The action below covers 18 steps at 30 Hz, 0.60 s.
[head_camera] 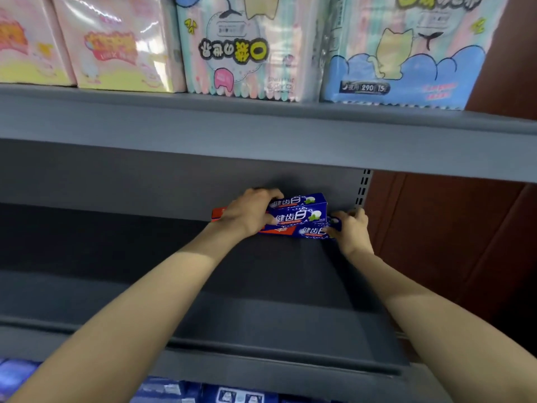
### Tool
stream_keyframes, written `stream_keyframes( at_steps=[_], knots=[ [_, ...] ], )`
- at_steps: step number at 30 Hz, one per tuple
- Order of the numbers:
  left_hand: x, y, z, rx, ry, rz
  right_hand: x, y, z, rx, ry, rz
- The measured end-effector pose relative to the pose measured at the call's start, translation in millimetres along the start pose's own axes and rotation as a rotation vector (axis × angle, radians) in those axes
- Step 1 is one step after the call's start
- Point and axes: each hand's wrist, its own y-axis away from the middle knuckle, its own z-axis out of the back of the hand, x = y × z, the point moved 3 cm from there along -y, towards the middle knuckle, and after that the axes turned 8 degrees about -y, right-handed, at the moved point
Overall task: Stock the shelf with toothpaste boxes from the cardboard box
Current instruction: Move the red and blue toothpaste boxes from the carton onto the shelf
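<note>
Blue and red toothpaste boxes [296, 215] lie stacked at the back right of a dark grey shelf [261, 274]. My left hand [250, 212] grips the upper boxes from the left, fingers curled over the top one. My right hand [350, 226] holds the right end of the lowest box [312, 231], fingers curled round it. The cardboard box is not in view.
The shelf above [261, 132] carries pink and pastel packs [241, 45] overhanging its edge. A slotted upright [363, 187] and a brown wall [453, 228] stand just right of the boxes. Blue packs [203, 392] sit on the shelf below.
</note>
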Motion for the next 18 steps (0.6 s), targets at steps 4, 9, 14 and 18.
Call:
stream_keyframes(
  at_steps=[4, 9, 14, 18],
  knots=[
    [-4.5, -5.4, -9.1, -0.002, 0.023, -0.022, -0.4, 4.4, -0.8, -0.085, 0.094, 0.067],
    [-12.3, -10.7, -26.4, 0.029, -0.021, -0.065, 1.5, -3.4, 9.7, 0.02, 0.129, 0.131],
    [-27.7, -21.6, -42.1, 0.086, -0.057, -0.117, -10.8, -20.2, 35.7, 0.266, 0.117, 0.178],
    [-42.2, -29.4, -56.6, 0.101, -0.069, -0.139, -13.8, -20.4, 44.6, 0.367, 0.102, 0.149]
  ],
)
